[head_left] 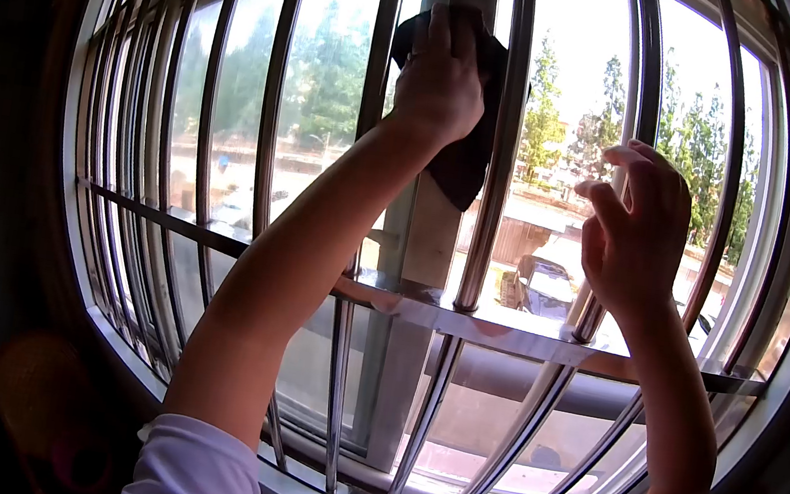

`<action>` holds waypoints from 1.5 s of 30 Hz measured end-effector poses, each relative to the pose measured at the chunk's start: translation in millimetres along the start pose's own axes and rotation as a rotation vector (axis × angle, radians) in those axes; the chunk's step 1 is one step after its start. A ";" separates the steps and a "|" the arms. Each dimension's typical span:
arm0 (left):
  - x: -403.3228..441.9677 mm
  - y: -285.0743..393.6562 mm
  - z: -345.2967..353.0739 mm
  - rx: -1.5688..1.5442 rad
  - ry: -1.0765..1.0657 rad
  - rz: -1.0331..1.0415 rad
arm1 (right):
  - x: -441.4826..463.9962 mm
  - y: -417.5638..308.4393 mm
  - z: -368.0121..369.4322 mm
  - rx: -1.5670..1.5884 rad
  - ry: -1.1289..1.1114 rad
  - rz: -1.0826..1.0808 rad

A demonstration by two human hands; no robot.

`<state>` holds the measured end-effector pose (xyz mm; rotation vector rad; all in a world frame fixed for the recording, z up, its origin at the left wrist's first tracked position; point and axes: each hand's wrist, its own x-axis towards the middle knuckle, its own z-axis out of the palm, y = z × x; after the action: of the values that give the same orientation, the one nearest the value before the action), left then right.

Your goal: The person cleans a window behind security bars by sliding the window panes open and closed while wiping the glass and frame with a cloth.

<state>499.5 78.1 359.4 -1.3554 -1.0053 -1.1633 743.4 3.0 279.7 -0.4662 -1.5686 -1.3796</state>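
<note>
My left hand (441,87) reaches up between the window bars and presses a dark cloth (464,168) flat against the upright window frame post (431,252). Its fingers lie over the upper part of the cloth, and a pointed corner hangs below the hand. To the right, my right hand (642,231) is raised beside a metal bar (645,70). Its fingers are loosely bent and spread apart, with nothing visible in them. Part of that bar is hidden behind the hand; whether they touch, I cannot tell.
Vertical metal bars (282,80) span the window, joined by a flat crossbar (524,338) below my hands. Glass panes (339,67) lie behind them. Outside stand trees (545,116) and a parked car (546,287). Dark surroundings border the window.
</note>
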 end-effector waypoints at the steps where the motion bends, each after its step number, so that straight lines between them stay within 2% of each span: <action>1: -31.7 10.2 -8.3 0.033 -0.087 -0.005 | -3.7 2.3 -0.6 0.025 0.070 0.047; 4: -123.1 33.4 -45.5 -0.006 -0.329 0.104 | -19.9 10.8 10.1 0.078 0.051 0.253; 5: -134.8 36.3 -52.2 -0.052 -0.393 0.115 | -19.6 12.9 12.1 0.086 0.058 0.301; 7: -126.2 38.8 -52.4 -0.135 -0.383 0.097 | -20.3 12.5 16.8 0.152 0.040 0.338; 9: -98.5 45.0 -36.2 -0.027 -0.293 -0.030 | -19.2 8.6 16.3 0.274 -0.037 0.393; 12: -27.4 30.7 -19.2 -0.027 -0.141 -0.016 | -18.5 8.9 20.0 0.363 -0.027 0.443; 14: 27.4 11.3 -0.3 0.094 -0.011 0.018 | -19.3 8.0 18.8 0.420 -0.033 0.469; 16: 83.6 -14.0 19.0 0.177 0.230 0.146 | -20.0 9.2 16.7 0.386 -0.021 0.431; 18: 134.6 -21.2 28.7 0.401 0.139 0.000 | -18.6 10.5 15.0 0.328 -0.022 0.390; 19: 145.7 -19.1 24.8 0.351 0.221 -0.088 | -19.7 12.1 15.0 0.322 -0.024 0.392; 21: 149.2 -15.2 19.8 0.289 0.088 -0.159 | -22.0 15.3 18.0 0.279 -0.029 0.367; 24: 126.2 -25.7 24.7 0.243 -0.031 -0.110 | -23.4 16.2 19.7 0.304 -0.006 0.354; 25: 94.8 -8.7 4.8 0.212 -0.056 -0.137 | -22.4 15.3 18.7 0.322 -0.011 0.357; 26: 72.2 -27.6 26.0 0.154 0.057 0.036 | -21.3 12.9 17.9 0.307 -0.012 0.373; 28: 4.7 -15.1 15.9 0.236 0.040 0.107 | -21.3 12.0 18.5 0.243 -0.006 0.344; 30: -58.2 17.0 -23.9 0.633 -0.424 0.289 | -21.1 12.1 19.5 0.266 0.009 0.341; 31: -93.6 29.3 -35.6 0.389 -0.364 0.226 | -20.6 12.7 20.3 0.296 0.002 0.353; 33: -131.1 44.8 -62.6 0.519 -0.587 0.432 | -21.4 13.3 18.4 0.296 -0.007 0.350; 35: -138.2 31.2 -58.5 -0.025 -0.473 0.246 | -22.7 21.6 19.9 0.366 0.019 0.367; 36: -137.5 31.5 -53.5 -0.031 -0.472 0.240 | -23.1 24.2 20.8 0.440 0.040 0.380; 38: -122.7 31.7 -40.8 -0.115 -0.335 0.169 | -23.2 24.4 22.8 0.497 0.094 0.431; 40: -99.7 28.4 -34.5 -0.078 -0.291 0.177 | -27.2 33.6 26.0 0.602 0.193 0.492; 43: -48.7 5.9 -12.5 0.054 -0.137 0.254 | -29.5 44.9 28.1 0.518 0.159 0.498; 45: 3.9 -11.3 5.0 0.323 -0.036 0.317 | -27.6 44.6 27.2 0.483 0.170 0.474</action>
<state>489.7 84.2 365.3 -1.2239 -0.9180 -0.7090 780.5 48.7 283.7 -0.3775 -1.4667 -0.6362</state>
